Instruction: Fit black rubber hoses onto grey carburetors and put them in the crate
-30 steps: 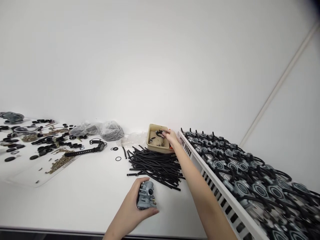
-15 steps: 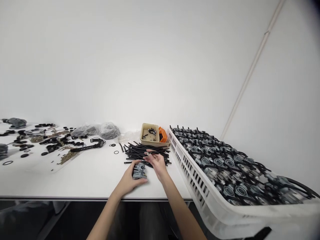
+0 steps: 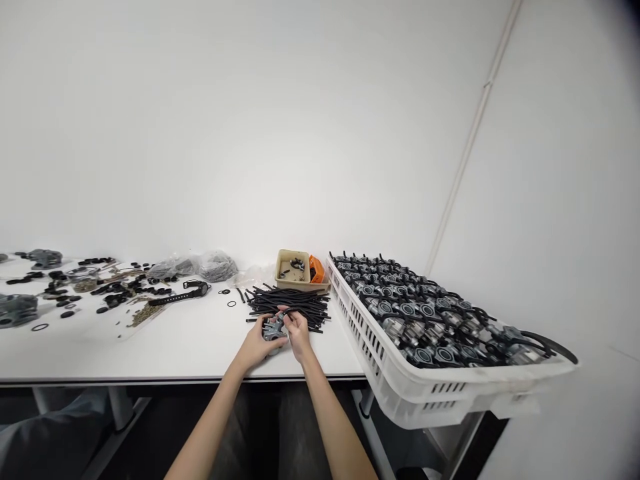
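Observation:
A small grey metal carburetor point(image 3: 274, 329) rests on the white table point(image 3: 190, 343) near its front edge. My left hand point(image 3: 257, 345) is wrapped round its left side. My right hand point(image 3: 299, 331) is closed against its right side, fingers pinched on a small part I cannot make out. Just behind both hands lies a pile of short black rubber hoses point(image 3: 293, 305).
A beige tray point(image 3: 293, 268) of small parts and an orange item point(image 3: 315, 269) sit behind the hoses. A white crate point(image 3: 400, 363) full of carburetors fills the right. At left lie a black wristwatch point(image 3: 183, 293), bags, rings and several loose small parts.
My right hand drew back from the beige tray to the carburetor and closed against it. The view pulled back and up, so the table's front edge and crate side show.

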`<state>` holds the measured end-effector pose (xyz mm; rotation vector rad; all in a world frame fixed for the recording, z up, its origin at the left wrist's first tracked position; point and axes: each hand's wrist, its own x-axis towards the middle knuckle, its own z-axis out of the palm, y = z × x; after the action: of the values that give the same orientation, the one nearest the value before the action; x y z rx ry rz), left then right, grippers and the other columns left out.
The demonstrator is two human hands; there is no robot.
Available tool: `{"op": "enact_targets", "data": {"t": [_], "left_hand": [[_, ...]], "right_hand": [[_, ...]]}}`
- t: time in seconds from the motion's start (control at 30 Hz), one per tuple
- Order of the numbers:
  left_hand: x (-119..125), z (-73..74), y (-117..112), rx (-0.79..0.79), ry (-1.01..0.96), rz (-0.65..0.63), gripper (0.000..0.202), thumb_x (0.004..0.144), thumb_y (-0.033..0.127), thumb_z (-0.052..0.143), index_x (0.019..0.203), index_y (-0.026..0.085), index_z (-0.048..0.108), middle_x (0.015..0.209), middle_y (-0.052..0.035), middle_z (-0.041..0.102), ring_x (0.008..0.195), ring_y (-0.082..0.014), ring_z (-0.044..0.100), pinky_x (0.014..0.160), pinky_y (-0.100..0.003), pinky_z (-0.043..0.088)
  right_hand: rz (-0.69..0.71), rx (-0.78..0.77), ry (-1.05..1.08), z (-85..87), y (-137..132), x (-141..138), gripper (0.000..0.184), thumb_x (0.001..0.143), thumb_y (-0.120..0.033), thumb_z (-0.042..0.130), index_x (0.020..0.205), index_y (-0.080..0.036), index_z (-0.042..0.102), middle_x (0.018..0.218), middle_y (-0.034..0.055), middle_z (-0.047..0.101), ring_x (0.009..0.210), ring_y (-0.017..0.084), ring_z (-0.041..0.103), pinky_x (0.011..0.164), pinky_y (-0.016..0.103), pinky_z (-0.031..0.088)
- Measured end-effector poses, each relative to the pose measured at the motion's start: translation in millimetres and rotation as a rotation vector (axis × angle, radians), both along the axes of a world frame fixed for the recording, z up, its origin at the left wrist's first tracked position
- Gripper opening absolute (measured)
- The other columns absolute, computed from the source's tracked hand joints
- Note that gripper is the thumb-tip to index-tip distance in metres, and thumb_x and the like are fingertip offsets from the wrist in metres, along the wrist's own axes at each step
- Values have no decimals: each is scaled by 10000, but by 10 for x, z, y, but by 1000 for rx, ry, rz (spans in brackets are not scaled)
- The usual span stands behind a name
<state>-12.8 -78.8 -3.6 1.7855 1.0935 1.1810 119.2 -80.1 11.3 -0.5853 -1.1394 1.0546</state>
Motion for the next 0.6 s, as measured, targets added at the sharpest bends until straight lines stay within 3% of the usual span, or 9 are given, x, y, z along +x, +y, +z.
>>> {"op": "enact_targets", "data": {"t": [0.17, 0.6], "left_hand": [[8, 32, -17, 34, 40, 55, 633, 668, 501, 659, 1166, 173, 447, 1172, -133, 603, 1065, -260, 579, 932, -387, 422], [7, 46, -31, -18, 20, 42, 690, 666, 542, 648, 1212, 171, 447, 1153, -128, 614, 1049, -260, 582, 917, -386, 432]], "right_hand": [[-75, -2, -49, -13, 19, 27, 335, 674, -414, 706, 933, -201, 700, 885, 61, 683, 843, 212, 624, 787, 317, 472], [-7, -40, -104, -37, 53, 35, 398, 688, -427, 681, 1017, -203, 681, 882, 48, 678, 811, 205, 629, 737, 295, 482]]}}
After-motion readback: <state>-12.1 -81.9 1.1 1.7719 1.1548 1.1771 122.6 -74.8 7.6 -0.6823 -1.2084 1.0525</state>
